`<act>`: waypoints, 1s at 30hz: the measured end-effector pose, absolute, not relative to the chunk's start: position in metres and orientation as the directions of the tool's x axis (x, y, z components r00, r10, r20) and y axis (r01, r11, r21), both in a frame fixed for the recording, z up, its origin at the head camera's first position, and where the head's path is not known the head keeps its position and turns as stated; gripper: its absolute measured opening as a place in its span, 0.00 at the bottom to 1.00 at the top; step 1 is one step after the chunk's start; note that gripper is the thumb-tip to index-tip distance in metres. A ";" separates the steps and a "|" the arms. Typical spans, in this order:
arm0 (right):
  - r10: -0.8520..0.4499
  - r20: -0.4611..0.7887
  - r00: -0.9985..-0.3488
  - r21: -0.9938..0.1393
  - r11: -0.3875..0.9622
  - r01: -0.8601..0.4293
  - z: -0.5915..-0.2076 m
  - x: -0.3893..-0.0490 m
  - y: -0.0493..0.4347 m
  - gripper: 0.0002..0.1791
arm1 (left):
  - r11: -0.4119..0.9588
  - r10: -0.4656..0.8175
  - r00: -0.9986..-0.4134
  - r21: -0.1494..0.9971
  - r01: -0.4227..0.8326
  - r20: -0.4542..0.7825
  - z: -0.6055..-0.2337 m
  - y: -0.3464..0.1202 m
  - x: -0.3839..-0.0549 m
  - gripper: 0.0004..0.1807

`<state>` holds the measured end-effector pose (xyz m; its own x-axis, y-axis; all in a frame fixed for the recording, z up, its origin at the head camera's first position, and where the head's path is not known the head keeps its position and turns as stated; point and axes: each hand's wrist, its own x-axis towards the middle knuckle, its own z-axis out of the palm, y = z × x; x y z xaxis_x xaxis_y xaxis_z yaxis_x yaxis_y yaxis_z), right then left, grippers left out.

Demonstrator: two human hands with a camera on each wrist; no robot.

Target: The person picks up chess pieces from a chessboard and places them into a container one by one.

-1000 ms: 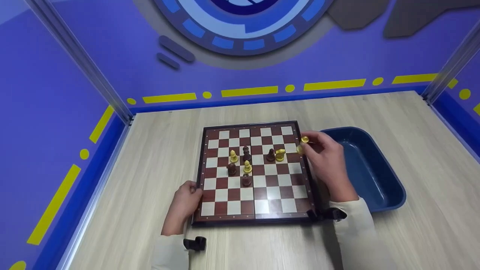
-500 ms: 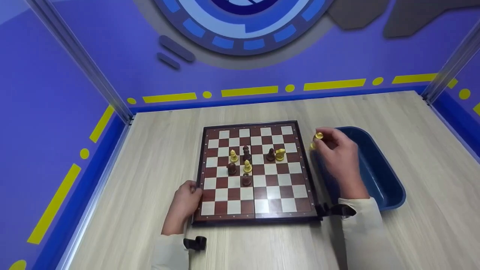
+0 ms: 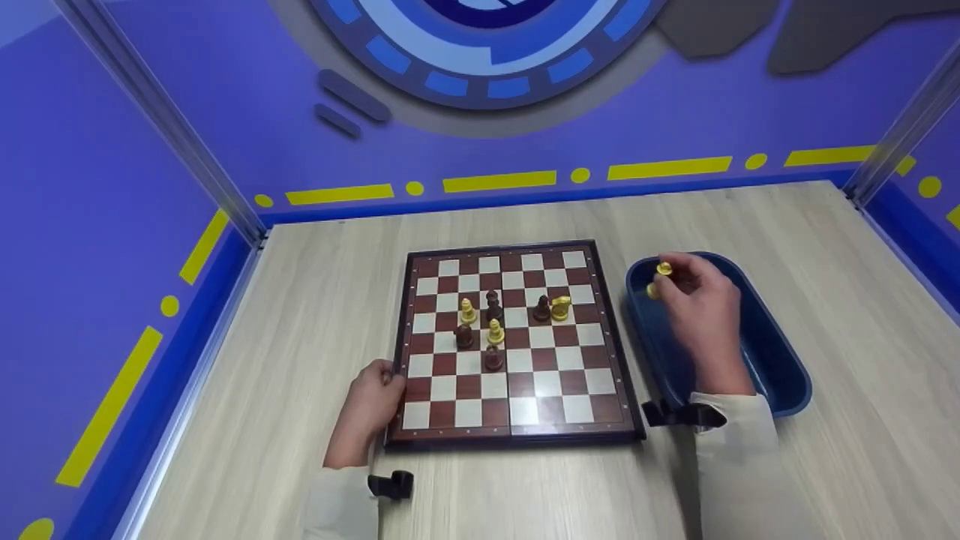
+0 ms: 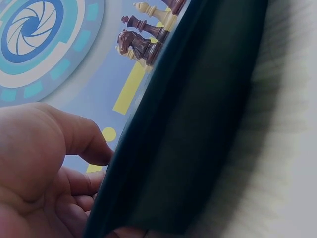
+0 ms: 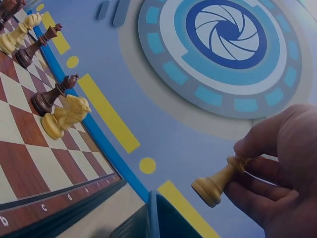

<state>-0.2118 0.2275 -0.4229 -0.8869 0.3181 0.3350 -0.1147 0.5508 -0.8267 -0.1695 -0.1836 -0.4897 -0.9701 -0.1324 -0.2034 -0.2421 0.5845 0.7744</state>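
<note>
My right hand point(image 3: 705, 304) is over the blue bin point(image 3: 799, 382). Its thumb and fingers pinch a gold chess piece point(image 5: 210, 188) by the upper end, the round base pointing down and away; the fingers hide its top. At the near left edge of the chessboard point(image 3: 547, 384), my left hand point(image 3: 375, 401) grips the rim with curled fingers. On the board stand several pieces, among them a gold knight point(image 5: 67, 116) beside a dark bishop point(image 5: 52, 94). Left of centre are a dark knight point(image 4: 133, 44), a dark king point(image 4: 146, 27) and gold bishops, one a gold bishop point(image 3: 495, 331) mid-board.
Wood-grain tabletop point(image 3: 285, 360) surrounds the board and bin. A blue-purple printed wall point(image 3: 225, 112) with yellow dashes encloses the back and sides. The bin's left rim lies close beside the board's right edge.
My right hand has moved right with the gold chess piece, from beside the board's right edge to above the bin. My left hand and the pieces on the board stay put.
</note>
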 end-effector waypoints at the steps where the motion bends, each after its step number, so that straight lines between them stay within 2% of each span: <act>1: 0.320 0.327 -0.889 -0.827 0.552 -0.105 -0.423 -0.212 0.228 0.13 | 0.585 -0.134 -0.970 0.774 -0.244 -0.204 -0.490 -0.183 -0.170 0.17; 12: 0.355 0.258 -0.899 -0.837 0.547 -0.025 -0.424 -0.212 0.236 0.14 | 0.607 -0.129 -0.975 0.763 -0.221 -0.180 -0.489 -0.184 -0.169 0.16; 30: 0.375 0.208 -0.903 -0.836 0.548 0.035 -0.421 -0.209 0.242 0.18 | 0.596 -0.141 -0.969 0.764 -0.247 -0.203 -0.488 -0.183 -0.168 0.17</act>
<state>-0.2092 0.2415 -0.4208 -0.9033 0.3750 0.2084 0.0347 0.5481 -0.8357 -0.1684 -0.1829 -0.4885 -0.9689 -0.1414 -0.2029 -0.2470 0.5959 0.7642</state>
